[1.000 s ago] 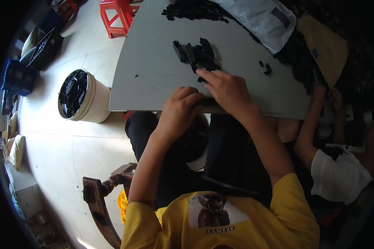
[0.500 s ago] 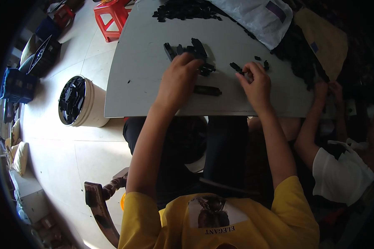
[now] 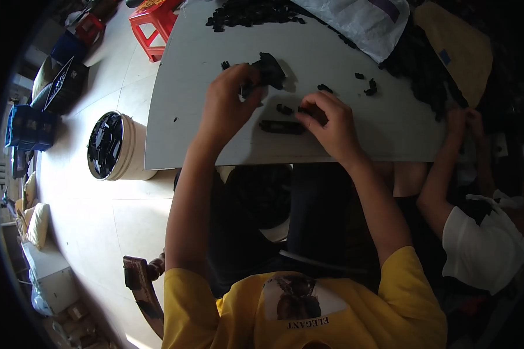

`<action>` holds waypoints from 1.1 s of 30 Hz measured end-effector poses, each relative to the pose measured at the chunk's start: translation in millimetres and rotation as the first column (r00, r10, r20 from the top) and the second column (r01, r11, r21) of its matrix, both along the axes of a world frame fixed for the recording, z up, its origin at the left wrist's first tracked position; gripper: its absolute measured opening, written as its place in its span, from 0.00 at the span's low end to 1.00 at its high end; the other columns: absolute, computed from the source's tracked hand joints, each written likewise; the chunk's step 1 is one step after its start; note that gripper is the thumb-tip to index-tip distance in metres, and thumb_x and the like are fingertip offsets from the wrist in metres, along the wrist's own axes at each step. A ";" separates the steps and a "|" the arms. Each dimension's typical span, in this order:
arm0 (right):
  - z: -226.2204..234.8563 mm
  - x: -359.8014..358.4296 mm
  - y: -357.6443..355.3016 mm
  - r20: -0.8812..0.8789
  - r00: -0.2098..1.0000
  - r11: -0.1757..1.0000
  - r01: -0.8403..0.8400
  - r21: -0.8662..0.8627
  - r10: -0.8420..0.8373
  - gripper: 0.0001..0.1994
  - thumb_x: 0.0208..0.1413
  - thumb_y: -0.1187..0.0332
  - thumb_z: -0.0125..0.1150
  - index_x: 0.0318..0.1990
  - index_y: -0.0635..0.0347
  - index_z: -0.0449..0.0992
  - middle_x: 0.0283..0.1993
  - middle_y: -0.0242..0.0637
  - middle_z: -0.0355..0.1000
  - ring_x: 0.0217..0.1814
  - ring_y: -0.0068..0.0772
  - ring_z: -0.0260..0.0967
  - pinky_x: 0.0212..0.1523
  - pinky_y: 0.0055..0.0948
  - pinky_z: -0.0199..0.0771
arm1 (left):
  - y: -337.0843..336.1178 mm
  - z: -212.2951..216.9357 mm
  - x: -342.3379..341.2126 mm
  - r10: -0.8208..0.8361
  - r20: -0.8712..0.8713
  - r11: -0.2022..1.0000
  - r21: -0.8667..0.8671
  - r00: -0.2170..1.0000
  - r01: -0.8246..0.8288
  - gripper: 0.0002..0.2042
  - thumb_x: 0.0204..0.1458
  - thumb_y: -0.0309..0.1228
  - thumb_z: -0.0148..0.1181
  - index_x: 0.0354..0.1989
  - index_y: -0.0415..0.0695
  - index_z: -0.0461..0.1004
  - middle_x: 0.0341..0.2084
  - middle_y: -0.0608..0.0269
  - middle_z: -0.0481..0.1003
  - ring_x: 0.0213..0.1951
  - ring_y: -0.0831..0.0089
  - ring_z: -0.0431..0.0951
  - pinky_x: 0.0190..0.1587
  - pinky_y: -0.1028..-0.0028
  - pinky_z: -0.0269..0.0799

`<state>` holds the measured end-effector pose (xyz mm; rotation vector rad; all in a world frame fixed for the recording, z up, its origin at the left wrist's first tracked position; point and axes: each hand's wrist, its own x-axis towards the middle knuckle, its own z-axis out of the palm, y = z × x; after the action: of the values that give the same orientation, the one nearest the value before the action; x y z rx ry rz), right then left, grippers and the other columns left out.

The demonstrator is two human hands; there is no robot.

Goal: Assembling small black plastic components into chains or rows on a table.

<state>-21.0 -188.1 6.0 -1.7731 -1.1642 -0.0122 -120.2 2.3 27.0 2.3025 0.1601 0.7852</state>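
My left hand (image 3: 224, 104) curls its thumb and fingers round a dark plastic piece at the edge of a small cluster of black plastic parts (image 3: 271, 71); its fingers partly hide that piece. My right hand (image 3: 333, 123) is closed in a pinch, with a small black plastic piece (image 3: 301, 109) showing at its fingertips. Just left of that pinch lies another small black piece (image 3: 284, 109). A long black plastic part (image 3: 280, 127) lies nearer me, below the fingertips. Beyond my right hand are a few loose small pieces (image 3: 370, 88).
The grey table (image 3: 180, 142) carries a heap of black pieces (image 3: 250, 14) and a white bag (image 3: 364, 26) at the far side. A bucket of black parts (image 3: 133, 145) stands left, a red stool (image 3: 151, 29) behind it. At right, a co-worker's hands (image 3: 463, 119) are near a dark pile.
My right hand has moved left to beside the long part. My left hand has shifted left and opened wider. The small pieces near the cluster have changed place.
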 end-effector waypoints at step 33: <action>0.7 2.3 12.8 0.325 0.945 0.997 -0.012 -0.083 0.038 0.09 0.44 0.82 0.61 0.34 0.63 0.74 0.36 0.37 0.73 0.41 0.39 0.71 0.39 0.31 0.72 | -10.7 -19.6 4.6 -0.160 -0.268 0.986 -0.079 0.950 0.143 0.12 0.37 0.27 0.68 0.34 0.45 0.81 0.30 0.60 0.74 0.35 0.61 0.76 0.38 0.67 0.72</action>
<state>-18.7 -175.3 6.7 -1.8735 -1.4400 -0.2566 -115.6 -8.4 7.4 2.3265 0.1258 0.3767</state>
